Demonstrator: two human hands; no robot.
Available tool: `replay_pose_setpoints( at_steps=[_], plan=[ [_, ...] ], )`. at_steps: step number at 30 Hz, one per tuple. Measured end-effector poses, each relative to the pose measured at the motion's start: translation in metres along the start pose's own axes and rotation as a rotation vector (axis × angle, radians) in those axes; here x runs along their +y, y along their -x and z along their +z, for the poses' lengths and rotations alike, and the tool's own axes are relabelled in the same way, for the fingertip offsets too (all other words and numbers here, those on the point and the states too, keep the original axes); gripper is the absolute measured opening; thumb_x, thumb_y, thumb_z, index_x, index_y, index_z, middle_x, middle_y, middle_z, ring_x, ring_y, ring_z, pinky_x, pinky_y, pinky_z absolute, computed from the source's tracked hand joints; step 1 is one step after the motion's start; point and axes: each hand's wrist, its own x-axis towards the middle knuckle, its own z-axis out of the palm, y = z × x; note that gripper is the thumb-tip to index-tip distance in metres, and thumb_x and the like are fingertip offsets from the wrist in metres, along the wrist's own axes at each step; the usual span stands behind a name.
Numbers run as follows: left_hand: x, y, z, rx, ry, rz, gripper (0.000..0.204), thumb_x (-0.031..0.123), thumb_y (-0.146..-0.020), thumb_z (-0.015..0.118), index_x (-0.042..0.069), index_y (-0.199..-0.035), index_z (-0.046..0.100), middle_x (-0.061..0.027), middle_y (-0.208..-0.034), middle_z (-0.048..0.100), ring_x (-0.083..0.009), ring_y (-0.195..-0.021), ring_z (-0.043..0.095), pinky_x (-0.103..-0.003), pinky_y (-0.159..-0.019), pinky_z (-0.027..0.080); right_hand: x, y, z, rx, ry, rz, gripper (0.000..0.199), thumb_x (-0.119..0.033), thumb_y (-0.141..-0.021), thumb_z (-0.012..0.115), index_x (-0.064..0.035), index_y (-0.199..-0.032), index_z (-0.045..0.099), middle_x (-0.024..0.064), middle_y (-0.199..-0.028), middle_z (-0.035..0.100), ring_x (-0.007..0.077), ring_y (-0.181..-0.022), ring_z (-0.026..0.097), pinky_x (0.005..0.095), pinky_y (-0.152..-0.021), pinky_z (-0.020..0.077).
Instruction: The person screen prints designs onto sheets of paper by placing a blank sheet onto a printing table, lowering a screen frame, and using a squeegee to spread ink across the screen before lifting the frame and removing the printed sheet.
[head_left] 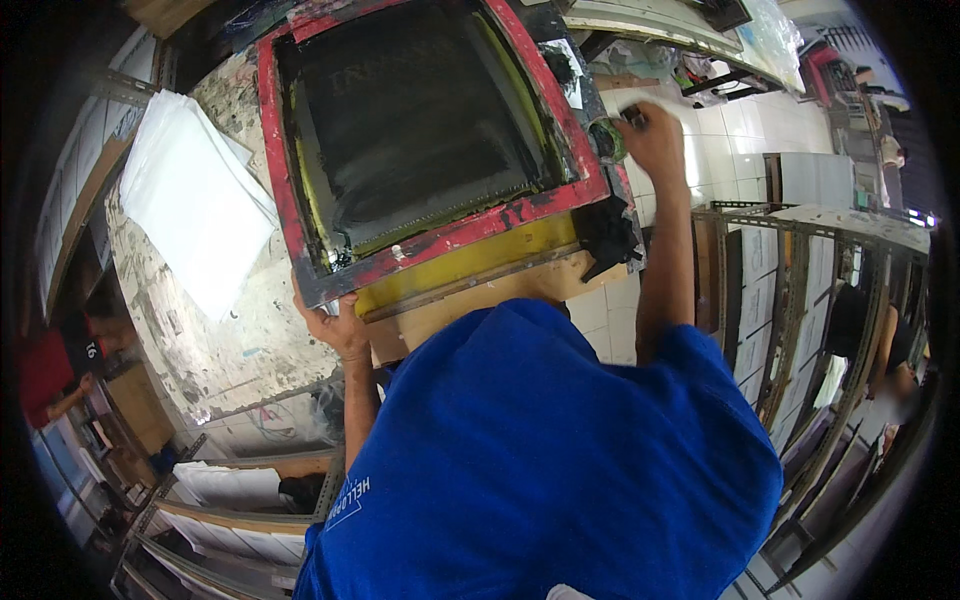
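Gripping the frame point(460, 229) by a near corner, the left hand point(336, 325) should keep it steady while the right hand point(655, 142) pinches a dark object point(632, 117).

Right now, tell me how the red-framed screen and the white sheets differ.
Colour: the red-framed screen has a dark, ink-smeared middle inside a red border; the white sheets look plain white.
Size: the screen looks larger than the sheets.
Build: the screen has a straight-sided frame; the sheets lie loosely stacked with uneven edges.
Contact: the left hand is at the screen's near left corner; neither hand touches the sheets.
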Motion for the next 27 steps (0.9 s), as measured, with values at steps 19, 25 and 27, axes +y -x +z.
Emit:
replay_pose_setpoints(
  at_steps=[19,25,27],
  plan=[
    [0.063,-0.034,0.000,0.037,0.034,0.046,0.047,0.007,-0.090,0.073,-0.006,-0.132,0.056,-0.0131,-0.117,0.068,-0.0212,-0.105,0.064,-0.036,-0.094,0.051,-0.011,0.186,0.034,0.108,-0.323,0.044,0.066,-0.022,-0.087,0.068,-0.0035,-0.147,0.049,0.0281,-0.155,0.036,0.0464,-0.148,0.027,0.0506,-0.120,0.0276],
    [0.060,-0.034,-0.004,-0.005,0.015,0.026,0.060,0.007,-0.086,0.080,-0.007,-0.138,0.054,-0.0125,-0.120,0.068,-0.0210,-0.109,0.063,-0.035,-0.099,0.049,0.004,0.198,0.092,-0.017,-0.242,0.027,0.051,-0.013,-0.086,0.072,-0.0049,-0.135,0.062,0.0235,-0.136,0.058,0.0411,-0.135,0.049,0.0500,-0.114,0.0380],
    [0.071,-0.036,-0.004,-0.014,0.032,0.023,0.081,0.018,-0.081,0.087,-0.007,-0.146,0.046,-0.0146,-0.131,0.064,-0.0222,-0.117,0.060,-0.035,-0.105,0.046,0.003,0.180,0.101,0.056,-0.625,0.339,0.044,-0.013,-0.089,0.072,-0.0050,-0.132,0.064,0.0201,-0.132,0.063,0.0355,-0.131,0.054,0.0470,-0.111,0.0415]
  ],
)
